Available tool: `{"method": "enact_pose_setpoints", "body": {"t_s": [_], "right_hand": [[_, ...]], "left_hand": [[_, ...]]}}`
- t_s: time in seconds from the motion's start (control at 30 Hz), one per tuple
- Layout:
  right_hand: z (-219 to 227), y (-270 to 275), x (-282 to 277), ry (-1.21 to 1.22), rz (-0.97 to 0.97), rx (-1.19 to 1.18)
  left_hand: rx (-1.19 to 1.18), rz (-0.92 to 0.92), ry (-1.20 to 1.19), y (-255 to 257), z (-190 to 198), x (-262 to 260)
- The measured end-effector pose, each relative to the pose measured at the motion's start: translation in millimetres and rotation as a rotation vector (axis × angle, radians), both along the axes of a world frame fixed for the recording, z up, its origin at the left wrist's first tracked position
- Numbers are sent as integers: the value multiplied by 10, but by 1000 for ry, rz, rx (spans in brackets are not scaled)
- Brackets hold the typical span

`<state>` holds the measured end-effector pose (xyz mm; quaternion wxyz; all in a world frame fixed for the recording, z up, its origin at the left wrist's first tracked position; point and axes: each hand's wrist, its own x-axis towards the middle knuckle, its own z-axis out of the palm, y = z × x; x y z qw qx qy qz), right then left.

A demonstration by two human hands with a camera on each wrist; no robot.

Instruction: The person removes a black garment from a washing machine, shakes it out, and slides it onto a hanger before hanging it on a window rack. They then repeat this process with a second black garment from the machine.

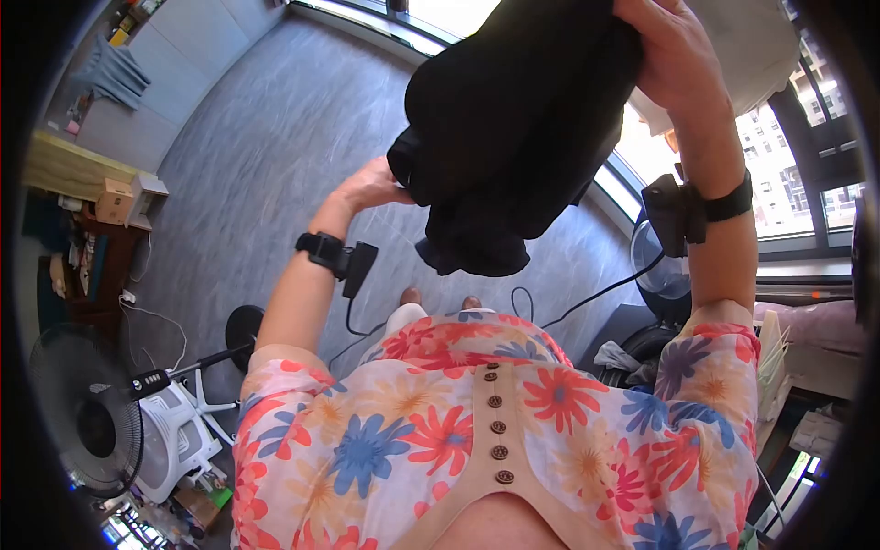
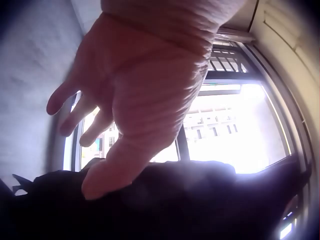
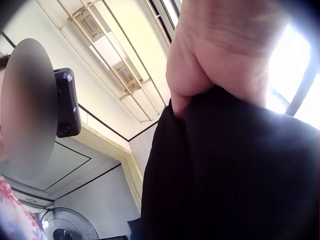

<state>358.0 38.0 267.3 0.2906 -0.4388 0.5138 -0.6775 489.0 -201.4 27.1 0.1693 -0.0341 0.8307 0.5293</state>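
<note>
A bunched black garment (image 1: 522, 119) hangs in loose folds in front of the person, its lower end dangling above the floor. High at its upper right, the right hand (image 1: 674, 55) grips the fabric; in the right wrist view the cloth (image 3: 235, 165) drops straight down from that hand. The left hand (image 1: 371, 183) is at the garment's lower left side, partly hidden by it in the head view. Seen from the left wrist, the left hand (image 2: 135, 95) has its fingers spread and fairly straight, with the thumb overlapping the dark cloth (image 2: 200, 200).
Tall windows (image 1: 761, 156) stand ahead and to the right. A standing fan (image 1: 87, 422) and a white chair (image 1: 179, 431) are at the left, near a small box (image 1: 115, 202). Cables (image 1: 596, 298) run from the wrist cameras. A ceiling drying rack (image 3: 117, 60) hangs overhead.
</note>
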Motion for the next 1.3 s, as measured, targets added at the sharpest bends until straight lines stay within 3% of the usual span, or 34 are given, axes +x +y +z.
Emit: {"method": "enact_pose_setpoints", "body": {"t_s": [0.07, 0.1, 0.17, 0.2, 0.23, 0.3, 0.33, 0.4, 0.47, 0.5, 0.57, 0.7, 0.77, 0.83, 0.87, 0.93, 1.0, 1.03, 1.1, 1.23, 1.3], "right_hand": [[31, 42, -6, 30, -43, -45], [68, 72, 14, 37, -44, -41], [150, 150, 62, 1, -108, -90], [166, 217, 27, 8, -111, -92], [170, 315, -30, 7, -121, -116], [171, 468, -89, 11, -134, -147], [164, 532, -90, 31, -141, -130], [149, 571, -17, 53, -155, -122], [128, 508, 118, -21, -396, -180], [120, 599, 56, -19, -405, -190], [66, 889, -174, -25, -290, -62], [-355, 1217, -531, -86, -439, 27], [-634, 1337, -768, -50, -547, 365], [-596, 1228, -703, 253, -571, 639], [-635, 1113, -723, 453, -583, 551], [-417, 760, -484, 483, -509, 351], [-159, 438, -119, 444, -302, 357], [-102, 316, -17, 487, -276, 500], [-183, 165, -68, 560, -264, 437], [-209, 76, -109, 372, -291, 429], [-41, 66, -108, 490, -189, 523]], "left_hand": [[-128, -145, 315, 155, -20, -89], [-124, -145, 323, 208, -19, -121], [419, 352, 153, 278, -12, -181], [79, 235, 426, 118, -245, -225], [-126, 239, 493, 63, -215, -285], [-355, 240, 813, -166, -347, -527], [-358, 235, 819, -91, -150, -539], [875, 507, 474, 74, 301, -577], [966, 455, 469, 180, 624, -518], [1062, 413, 457, 222, 727, -496], [995, 475, 390, 230, 875, -471], [985, 508, 540, 226, 1481, -296], [807, 485, 644, 226, 1711, -260], [744, 460, 611, 311, 1891, -289], [646, 388, 654, 374, 1938, -334], [525, 220, 719, 529, 2017, -431], [416, 125, 718, 705, 2076, -509], [312, 43, 726, 760, 2089, -535], [281, -8, 673, 776, 2103, -567], [201, -70, 666, 717, 2228, -542], [167, -131, 698, 778, 2324, -474]]}}
